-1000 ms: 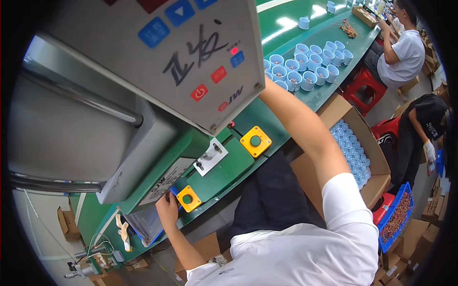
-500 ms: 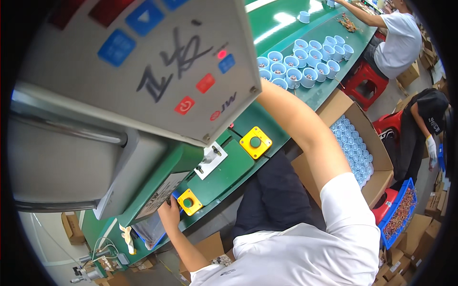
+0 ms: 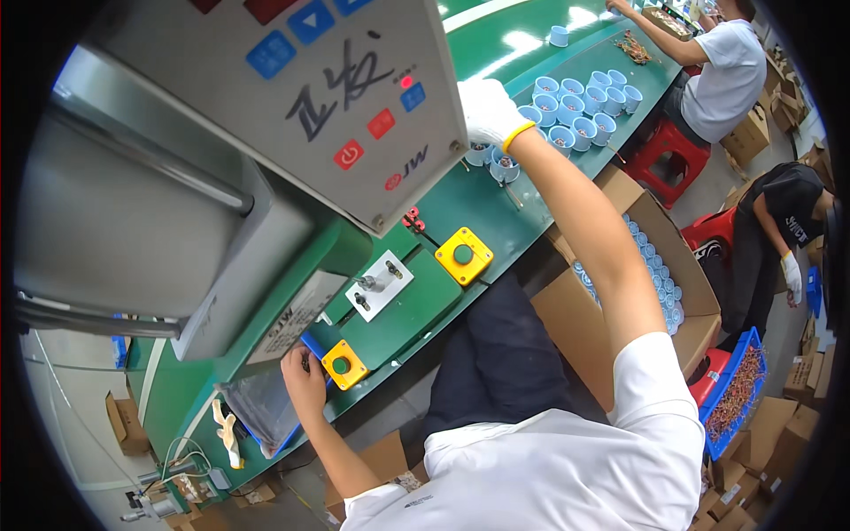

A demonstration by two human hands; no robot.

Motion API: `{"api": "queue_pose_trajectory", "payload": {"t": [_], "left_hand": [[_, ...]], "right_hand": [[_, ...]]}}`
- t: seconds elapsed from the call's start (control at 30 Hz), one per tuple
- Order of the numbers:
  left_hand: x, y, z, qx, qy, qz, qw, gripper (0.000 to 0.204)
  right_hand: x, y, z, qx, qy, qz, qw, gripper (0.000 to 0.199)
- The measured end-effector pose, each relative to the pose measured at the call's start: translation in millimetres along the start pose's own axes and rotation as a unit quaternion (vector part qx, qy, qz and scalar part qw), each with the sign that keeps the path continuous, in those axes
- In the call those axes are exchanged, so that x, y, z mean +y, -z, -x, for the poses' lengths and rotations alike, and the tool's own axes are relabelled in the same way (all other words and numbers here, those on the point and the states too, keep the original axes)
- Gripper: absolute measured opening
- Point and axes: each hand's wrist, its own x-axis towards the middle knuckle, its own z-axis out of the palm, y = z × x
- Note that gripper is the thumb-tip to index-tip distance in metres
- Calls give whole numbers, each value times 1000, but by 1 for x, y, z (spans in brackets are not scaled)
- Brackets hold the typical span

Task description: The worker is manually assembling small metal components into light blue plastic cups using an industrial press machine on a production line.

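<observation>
My left hand (image 3: 305, 382), bare, is at the right end of a blue-rimmed tray (image 3: 266, 414), beside a yellow box with a green button (image 3: 344, 365). Its fingers curl around something small and dark that I cannot make out. In a white glove with a yellow cuff, my right hand (image 3: 492, 113) reaches over the near end of a group of light blue cups (image 3: 571, 106) with small pieces inside. The machine's control panel (image 3: 354, 106) hides part of its fingers, so their grip does not show. A white fixture plate (image 3: 383, 285) lies under the green press head.
A second yellow button box (image 3: 464, 256) is right of the plate. An open carton (image 3: 682, 257) of blue cups stands beside my right leg, with a blue crate (image 3: 735, 394) of small parts beyond. Two people sit on red stools (image 3: 668, 168) at right.
My right hand has come into sight from behind the control panel, over the cups. The view has shifted, showing more of the fixture plate. My left hand stays by the tray.
</observation>
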Motion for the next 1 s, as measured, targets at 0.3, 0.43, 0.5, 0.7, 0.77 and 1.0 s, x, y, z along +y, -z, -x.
{"api": "queue_pose_trajectory", "payload": {"t": [0.3,0.43,0.5,0.7,0.77,1.0], "left_hand": [[-2,-6,3,-23,23,48,998,9],[9,3,8,-20,54,11,998,15],[17,6,4,-20,46,27,998,18],[18,7,6,-21,55,43,997,17],[6,-1,3,-5,19,28,999,16],[-29,8,22,30,47,41,998,11]], "right_hand": [[25,-52,-76,-124,-178,40,975,32],[8,-52,-94,-89,-80,71,990,29],[17,-58,-95,-85,-25,93,992,28],[-6,-5,-50,-80,54,2,995,23],[-6,-5,-19,-49,100,48,993,21],[-84,52,46,121,36,-15,992,26]]}}
